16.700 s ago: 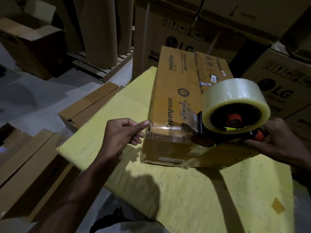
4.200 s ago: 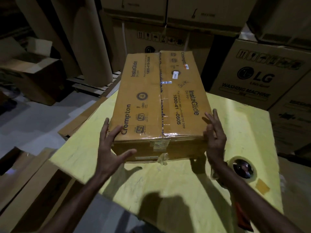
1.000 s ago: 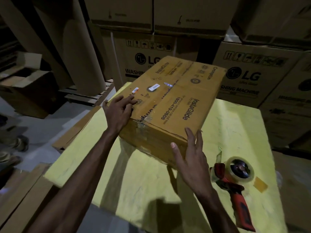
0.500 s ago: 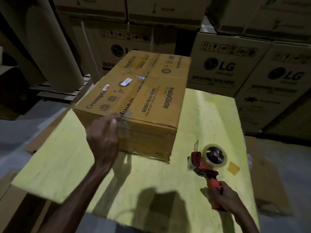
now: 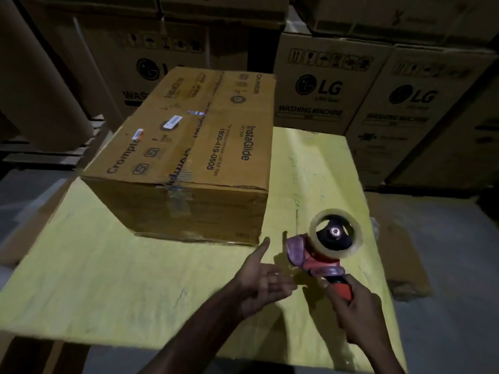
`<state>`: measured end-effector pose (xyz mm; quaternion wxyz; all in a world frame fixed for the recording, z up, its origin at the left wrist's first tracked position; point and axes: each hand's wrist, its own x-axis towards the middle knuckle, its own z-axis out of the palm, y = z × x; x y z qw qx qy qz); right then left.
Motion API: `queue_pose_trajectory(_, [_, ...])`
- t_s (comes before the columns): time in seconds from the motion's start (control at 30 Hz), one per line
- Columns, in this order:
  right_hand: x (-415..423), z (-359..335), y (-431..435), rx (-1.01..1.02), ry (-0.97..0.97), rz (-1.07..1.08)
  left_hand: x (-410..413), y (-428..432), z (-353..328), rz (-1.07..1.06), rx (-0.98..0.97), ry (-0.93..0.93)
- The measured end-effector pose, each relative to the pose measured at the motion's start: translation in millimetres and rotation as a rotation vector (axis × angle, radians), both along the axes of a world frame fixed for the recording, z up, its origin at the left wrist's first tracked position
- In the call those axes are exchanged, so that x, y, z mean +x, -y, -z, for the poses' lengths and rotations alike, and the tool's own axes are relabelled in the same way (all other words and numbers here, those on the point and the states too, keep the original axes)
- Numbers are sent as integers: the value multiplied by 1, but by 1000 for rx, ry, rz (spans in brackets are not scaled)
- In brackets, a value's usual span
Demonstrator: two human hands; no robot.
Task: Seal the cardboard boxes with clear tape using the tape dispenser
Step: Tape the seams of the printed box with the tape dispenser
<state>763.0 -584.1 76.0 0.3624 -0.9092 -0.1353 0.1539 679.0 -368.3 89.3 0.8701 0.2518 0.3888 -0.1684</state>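
Head view: the right hand [image 5: 353, 309] is clamped round the red handle of the dispenser [image 5: 316, 255]. The left hand [image 5: 259, 282] lies flat and empty just beside the dispenser's front end, fingers straight. The box [image 5: 189, 157] sits on the table [image 5: 108, 279], ahead of the left hand and apart from both.

I judge the left fingers are after the loose tape end. So close to the cutter, they could catch its teeth. The clear end could also fold onto itself or cling back to the roll [image 5: 334, 233]. The box lies skewed to the hands, so a strip could wander off the seam.

The tape end and blade are too blurred to make out. The box's far end is hidden, and the dim light obscures how much of the top seam is taped.
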Motion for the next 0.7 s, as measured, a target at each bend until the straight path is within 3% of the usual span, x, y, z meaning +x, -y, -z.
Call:
queue_pose_trajectory(0.2, [-80,-31,-26,-261,333,42,-31,-35,-25,-2,-169,27])
queue_pose_trajectory(0.4, [-145,-56,-79,-105,542,130,-90,-85,-16,-75,-371,82])
queue_pose_trajectory(0.5, [-159,-62,-99,-37,514,133,-108,-113,-3,-48,-303,95])
queue_pose_trajectory(0.7, [-150,-86,-150,130,456,-44,-131,-173,-45,48,110,269])
